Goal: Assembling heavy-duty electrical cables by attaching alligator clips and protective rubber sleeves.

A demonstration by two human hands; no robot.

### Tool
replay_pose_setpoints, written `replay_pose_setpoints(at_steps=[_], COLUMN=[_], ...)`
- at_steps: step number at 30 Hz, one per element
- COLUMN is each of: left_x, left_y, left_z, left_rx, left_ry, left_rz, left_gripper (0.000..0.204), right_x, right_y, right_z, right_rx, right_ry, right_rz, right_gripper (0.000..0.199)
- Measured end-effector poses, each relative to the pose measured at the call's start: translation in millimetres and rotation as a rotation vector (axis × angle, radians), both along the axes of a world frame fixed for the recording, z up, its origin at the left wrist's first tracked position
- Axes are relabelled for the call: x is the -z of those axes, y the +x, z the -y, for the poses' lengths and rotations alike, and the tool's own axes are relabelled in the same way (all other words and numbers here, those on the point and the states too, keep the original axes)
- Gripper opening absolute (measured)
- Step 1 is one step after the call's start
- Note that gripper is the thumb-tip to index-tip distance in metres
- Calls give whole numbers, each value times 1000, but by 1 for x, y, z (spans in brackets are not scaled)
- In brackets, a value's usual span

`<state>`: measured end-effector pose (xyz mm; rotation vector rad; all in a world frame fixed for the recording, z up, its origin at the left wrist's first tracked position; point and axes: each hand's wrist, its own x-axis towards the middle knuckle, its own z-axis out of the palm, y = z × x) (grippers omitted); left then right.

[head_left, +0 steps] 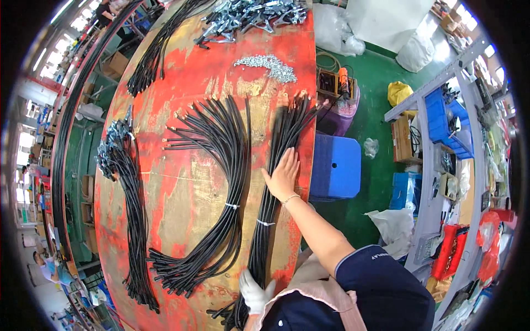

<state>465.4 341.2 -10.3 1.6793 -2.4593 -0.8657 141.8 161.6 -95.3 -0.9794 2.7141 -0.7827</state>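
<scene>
A long bundle of black cables (264, 212) lies on the red, worn tabletop (187, 190), tied near its middle with a white band. My bare right hand (284, 172) rests palm down across its upper part, fingers stretched and thumb apart. Lower down, my left hand (255, 293), in a white glove, lies against the same bundle with its thumb spread; some fingertips are hard to make out. Copper-coloured lugs show at the bundle's far end. To the left curves a second banded cable bundle (229, 176), its lugged ends fanned out.
Farther left lies a cable bundle with metal clamps (116, 142). Small metal parts (269, 67) and a heap of clamps (251, 16) sit toward the far end, near more loose cables (157, 49). Beside the table are a blue stool (337, 165) and shelving with blue bins (450, 121).
</scene>
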Motion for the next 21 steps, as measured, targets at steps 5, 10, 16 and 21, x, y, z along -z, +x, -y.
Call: replay_pose_setpoints(at_steps=[5, 10, 16, 21], left_x=[-22, 35, 36, 31], left_y=[38, 96, 126, 123], left_z=[-50, -56, -34, -26], left_rx=[-82, 6, -140, -161], left_ry=[-523, -463, -226, -354], left_rz=[448, 344, 296, 303], left_gripper=[48, 98, 86, 82], right_x=[-11, -11, -15, 8], right_y=[15, 10, 30, 26], right_z=[22, 33, 66, 71], right_rx=[-262, -375, -443, -422], right_ry=[77, 241, 279, 134], right_rz=[-159, -212, -332, -334], right_gripper=[90, 75, 67, 61])
